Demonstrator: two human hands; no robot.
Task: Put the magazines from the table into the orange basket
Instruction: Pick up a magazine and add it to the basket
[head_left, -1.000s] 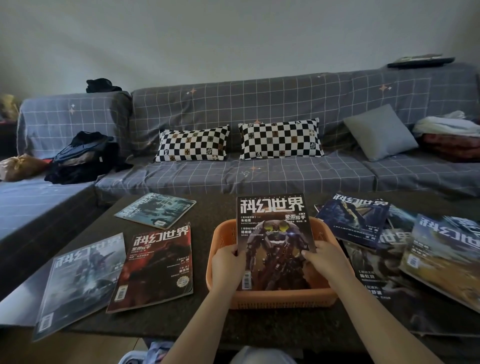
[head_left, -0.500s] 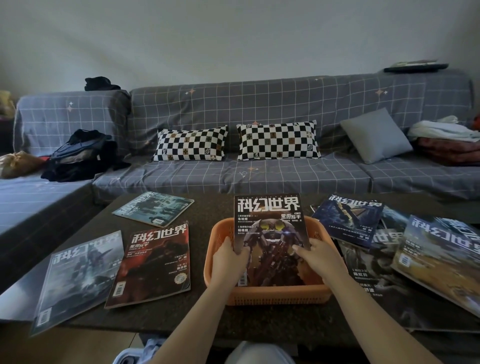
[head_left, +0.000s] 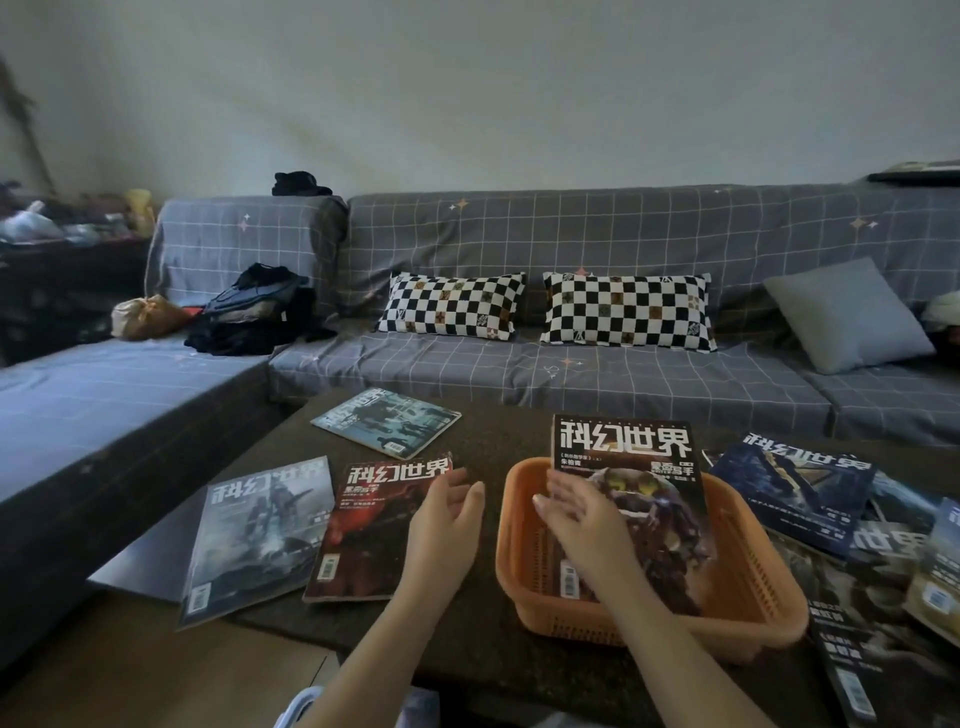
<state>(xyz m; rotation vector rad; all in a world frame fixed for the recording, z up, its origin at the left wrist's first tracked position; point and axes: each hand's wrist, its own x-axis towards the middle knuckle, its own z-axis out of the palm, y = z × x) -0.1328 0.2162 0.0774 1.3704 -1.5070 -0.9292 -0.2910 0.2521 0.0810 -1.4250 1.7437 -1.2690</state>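
An orange basket (head_left: 753, 587) stands on the dark table (head_left: 498, 431). A magazine with a robot cover (head_left: 639, 467) leans inside it, its top sticking up over the far rim. My right hand (head_left: 587, 525) hovers over the basket's left part with straight fingers, right by that magazine's left edge. My left hand (head_left: 447, 519) is open, above the right edge of a red magazine (head_left: 374, 535). A grey magazine (head_left: 260, 535) lies left of it and a teal one (head_left: 387, 421) farther back. Several more magazines (head_left: 795, 488) overlap to the right of the basket.
A grey checked sofa (head_left: 571, 364) runs behind and along the left of the table, with two chequered cushions (head_left: 452, 306), a grey cushion (head_left: 847, 317) and a dark bag (head_left: 254, 312). The table's near edge is by my arms.
Both hands have let go of the robot magazine, which now leans in the basket. My left hand has moved left over the red magazine. The view has swung left.
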